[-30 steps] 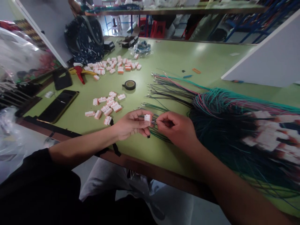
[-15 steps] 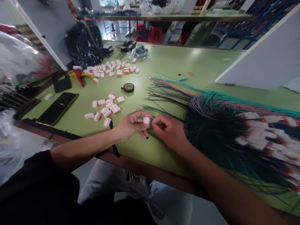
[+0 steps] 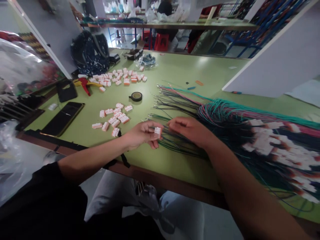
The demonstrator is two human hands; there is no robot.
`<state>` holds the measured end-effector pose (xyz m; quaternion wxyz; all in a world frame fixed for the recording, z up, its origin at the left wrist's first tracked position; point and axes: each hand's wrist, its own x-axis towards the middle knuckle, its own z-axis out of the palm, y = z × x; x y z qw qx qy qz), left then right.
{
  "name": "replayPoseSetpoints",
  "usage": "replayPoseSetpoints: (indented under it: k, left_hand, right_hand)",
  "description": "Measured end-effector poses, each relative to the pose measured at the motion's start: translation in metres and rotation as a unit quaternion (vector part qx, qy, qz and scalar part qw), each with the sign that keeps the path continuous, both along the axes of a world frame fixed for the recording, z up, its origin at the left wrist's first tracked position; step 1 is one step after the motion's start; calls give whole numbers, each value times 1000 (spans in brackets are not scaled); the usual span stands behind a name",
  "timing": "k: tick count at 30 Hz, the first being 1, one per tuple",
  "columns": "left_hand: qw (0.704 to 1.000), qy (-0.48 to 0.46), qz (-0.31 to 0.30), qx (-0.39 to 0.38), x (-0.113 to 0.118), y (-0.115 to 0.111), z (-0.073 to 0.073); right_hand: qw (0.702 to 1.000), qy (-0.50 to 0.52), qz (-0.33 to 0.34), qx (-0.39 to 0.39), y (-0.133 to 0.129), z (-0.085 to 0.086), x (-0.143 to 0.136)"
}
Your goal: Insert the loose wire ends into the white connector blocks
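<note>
My left hand [image 3: 142, 135] pinches a white and orange connector [image 3: 158, 132] between thumb and fingers above the green table [image 3: 147, 160]. Just right of it, my right hand [image 3: 187, 130] is over the spread ends of dark and green wires [image 3: 175, 145]; its fingers are bent and blurred, and whether they grip a wire is hidden. Left of my hands lies a small group of loose connectors [image 3: 122, 117]. A large wire bundle [image 3: 220, 110] stretches to the right, with a pile of white connectors [image 3: 282, 143] on it.
A roll of black tape [image 3: 136, 96] lies mid-table, near more connectors [image 3: 106, 80]. At the left are a phone [image 3: 62, 118] and a red and yellow tool [image 3: 85, 87]. A dark patterned bag [image 3: 88, 53] stands behind. A white panel [image 3: 280, 56] rises at the right.
My right hand has moved right, away from the connector, and its fingers have loosened from a pinch. My left hand still holds the connector, slightly turned. The camera view has shifted a little.
</note>
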<state>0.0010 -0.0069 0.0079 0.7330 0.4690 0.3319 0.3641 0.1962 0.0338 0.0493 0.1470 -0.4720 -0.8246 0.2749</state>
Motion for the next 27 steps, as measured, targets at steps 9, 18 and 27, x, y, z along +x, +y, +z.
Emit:
replayPoseSetpoints:
  k: [9,18,27]
  left_hand:
    - [1000,1,-18,-22,1,-2,-2]
    - [999,-7,-17,-41,2,-2,0]
    - [998,-5,-15,-56,3,-1,-1]
  right_hand:
    - [890,-402,-122,179,48,3,-6]
    - [883,-398,-164,188,52,-3,-1]
    - [911,-348,-68,213,48,2,9]
